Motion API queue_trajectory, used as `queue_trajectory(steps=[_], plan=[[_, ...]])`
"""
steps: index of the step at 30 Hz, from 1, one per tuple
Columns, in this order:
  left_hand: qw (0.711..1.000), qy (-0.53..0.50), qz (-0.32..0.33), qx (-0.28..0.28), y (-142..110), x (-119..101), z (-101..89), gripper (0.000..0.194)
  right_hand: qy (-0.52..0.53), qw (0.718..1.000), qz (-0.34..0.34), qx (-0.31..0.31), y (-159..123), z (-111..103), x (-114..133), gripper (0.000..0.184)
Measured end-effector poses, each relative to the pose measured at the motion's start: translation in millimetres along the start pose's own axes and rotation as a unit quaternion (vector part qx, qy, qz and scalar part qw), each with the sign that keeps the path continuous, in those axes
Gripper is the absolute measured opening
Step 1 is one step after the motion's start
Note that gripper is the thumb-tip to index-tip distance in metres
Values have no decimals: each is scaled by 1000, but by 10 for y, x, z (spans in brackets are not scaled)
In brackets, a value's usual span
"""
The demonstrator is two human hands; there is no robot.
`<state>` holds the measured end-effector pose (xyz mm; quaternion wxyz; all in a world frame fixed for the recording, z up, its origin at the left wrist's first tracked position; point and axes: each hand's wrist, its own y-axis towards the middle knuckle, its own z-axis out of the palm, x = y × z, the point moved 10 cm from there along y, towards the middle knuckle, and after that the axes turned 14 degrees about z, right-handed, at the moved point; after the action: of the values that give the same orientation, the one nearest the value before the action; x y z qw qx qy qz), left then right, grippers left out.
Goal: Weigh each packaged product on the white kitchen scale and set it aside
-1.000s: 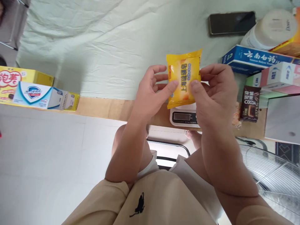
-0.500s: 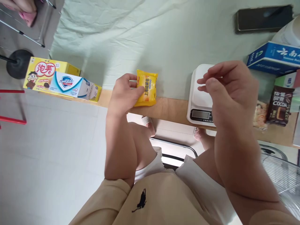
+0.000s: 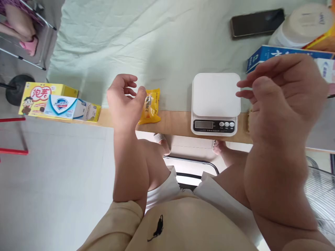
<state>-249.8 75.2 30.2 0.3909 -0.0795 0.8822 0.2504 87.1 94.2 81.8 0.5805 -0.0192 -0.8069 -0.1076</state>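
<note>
My left hand (image 3: 125, 101) is raised just left of a yellow soap packet (image 3: 153, 108), fingers apart and curved, with nothing in them. Its thumb overlaps the packet's upper left part in the view. The packet lies at the table's front edge, partly hidden by that hand. To its right sits a white kitchen scale (image 3: 216, 96) with a bare platform and a dark display. Over the right end of the table hovers my right hand (image 3: 282, 90), loosely curved with thumb and fingers apart, holding nothing. It hides part of a blue box (image 3: 261, 57) behind it.
On the left stand a yellow snack box (image 3: 36, 94) and a white-blue Safeguard box (image 3: 61, 106). A black phone (image 3: 258, 23) and a white tub (image 3: 303, 26) are at the far right. Green cloth (image 3: 172, 42) covers the table. Another person's leg (image 3: 21, 24) shows at upper left.
My left hand has let go of the soap packet and lifted off to the left. My right hand has moved right, away from the scale. The view has shifted to the right.
</note>
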Motion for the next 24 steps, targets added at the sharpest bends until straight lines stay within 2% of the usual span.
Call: queue_trajectory(steps=[2, 5, 7, 9, 12, 15, 18, 21, 24], plan=[[996, -81, 46, -10, -4, -303, 166, 22, -30, 999, -9, -39, 38, -218, -13, 22], [972, -211, 100, 33, -131, -828, 577, 13, -110, 988, -1, -110, 122, -598, -86, 22], [944, -289, 123, 106, -311, -1215, 928, 7, -157, 977, 33, -143, 178, -851, -181, 19], [908, -336, 135, 210, -567, -1592, 1306, 7, -198, 964, 86, -156, 215, -1071, -307, 18], [870, -331, 159, 330, -945, -2019, 1755, 15, -241, 944, 169, -150, 223, -1300, -508, 20], [868, -283, 183, 364, -1127, -2239, 2040, 26, -271, 925, 236, -126, 225, -1392, -721, 18], [876, -243, 169, 380, -1175, -2309, 2249, 39, -300, 907, 287, -75, 245, -1359, -966, 26], [877, -220, 142, 403, -1186, -2321, 2387, 48, -306, 898, 314, -33, 256, -1291, -1161, 32], [869, -225, 136, 420, -1200, -2350, 2451, 44, -287, 907, 308, -9, 259, -1242, -1240, 33]])
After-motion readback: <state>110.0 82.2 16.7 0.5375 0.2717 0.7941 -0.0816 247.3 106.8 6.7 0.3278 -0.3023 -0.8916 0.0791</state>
